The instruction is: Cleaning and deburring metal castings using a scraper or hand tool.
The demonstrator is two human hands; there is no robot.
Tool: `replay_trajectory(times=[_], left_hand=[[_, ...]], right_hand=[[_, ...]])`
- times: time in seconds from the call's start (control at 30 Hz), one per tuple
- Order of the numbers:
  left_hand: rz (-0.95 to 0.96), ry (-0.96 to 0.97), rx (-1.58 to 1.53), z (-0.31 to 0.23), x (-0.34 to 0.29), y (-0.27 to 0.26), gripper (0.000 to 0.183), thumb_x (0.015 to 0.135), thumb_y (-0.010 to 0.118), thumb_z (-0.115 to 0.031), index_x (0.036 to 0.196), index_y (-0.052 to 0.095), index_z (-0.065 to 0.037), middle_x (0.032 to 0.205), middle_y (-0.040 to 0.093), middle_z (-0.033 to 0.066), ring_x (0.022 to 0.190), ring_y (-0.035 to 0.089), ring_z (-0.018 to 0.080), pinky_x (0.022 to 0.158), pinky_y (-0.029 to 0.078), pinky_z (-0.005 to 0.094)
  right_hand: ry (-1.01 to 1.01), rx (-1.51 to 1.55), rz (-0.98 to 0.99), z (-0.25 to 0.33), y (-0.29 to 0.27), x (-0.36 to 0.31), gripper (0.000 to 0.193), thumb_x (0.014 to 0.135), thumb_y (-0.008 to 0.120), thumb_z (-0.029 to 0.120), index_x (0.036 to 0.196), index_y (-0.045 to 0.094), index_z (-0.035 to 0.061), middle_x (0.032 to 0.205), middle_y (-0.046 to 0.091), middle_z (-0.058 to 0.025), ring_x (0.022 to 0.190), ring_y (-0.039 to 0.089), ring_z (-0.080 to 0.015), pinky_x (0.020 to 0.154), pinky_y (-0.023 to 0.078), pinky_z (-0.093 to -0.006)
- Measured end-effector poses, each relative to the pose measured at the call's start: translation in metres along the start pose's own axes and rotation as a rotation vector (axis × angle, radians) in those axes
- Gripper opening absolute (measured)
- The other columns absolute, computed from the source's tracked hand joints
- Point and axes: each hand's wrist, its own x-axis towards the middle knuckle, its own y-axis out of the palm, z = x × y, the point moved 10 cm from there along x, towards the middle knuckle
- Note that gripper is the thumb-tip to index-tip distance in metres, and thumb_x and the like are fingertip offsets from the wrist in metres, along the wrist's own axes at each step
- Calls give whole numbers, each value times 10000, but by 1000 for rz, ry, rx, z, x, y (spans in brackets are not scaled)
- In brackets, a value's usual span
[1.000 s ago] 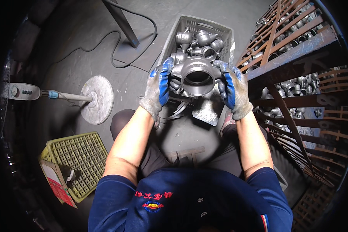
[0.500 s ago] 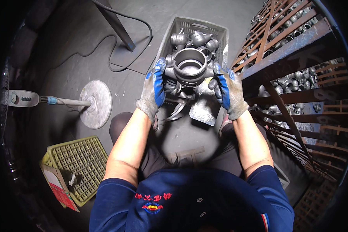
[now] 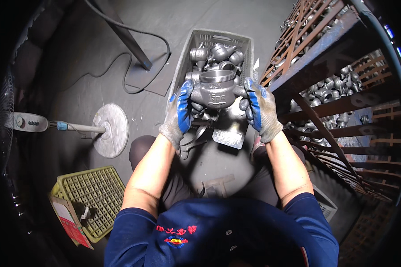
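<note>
Between my two gloved hands hangs a grey metal water meter body [image 3: 217, 92], a round cup with a threaded rim and a pipe stub on each side. Its side wall with raised markings faces me. My left hand [image 3: 179, 109], in a grey glove with blue palm, grips the left stub. My right hand [image 3: 262, 109], gloved alike, closes round the right stub. Just beyond and beneath is a grey plastic crate [image 3: 250, 49] holding several similar castings [image 3: 221, 52]. Below the held body sits a pale, worn metal block [image 3: 228, 139].
Rusty barred metal cages [image 3: 325, 109] filled with castings stand along the right. At left are a pedestal fan's round base [image 3: 110, 130] and a yellow-green plastic crate [image 3: 93, 193] with cardboard on its side. A steel post [image 3: 129, 42] with a black cable rises at upper left.
The meter body has been tilted: its open mouth faced me before, and now its marked side wall does. Both hands keep their hold. The view has shifted slightly.
</note>
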Motion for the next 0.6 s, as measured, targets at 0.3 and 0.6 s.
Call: replay_trajectory(times=[0.3,0.6], left_hand=[[144,614,50,-138,-38,65,246,949,471,-229,1153,515,-98,1032,567,19,975,543,107,862,468,297],[455,1346,503,-322,-90,307,387,882,536,-227,1218,529,-35,1061,628,106,931,604,186,814,484,277]], right_hand=[[45,125,128,-8,-8,-15,264,901,560,294,899,612,35,629,578,-73,391,472,-84,341,376,-210],[-229,-496,394,-17,20,-29,376,812,624,328,865,613,-45,683,614,-147,586,582,-211,578,470,-359]])
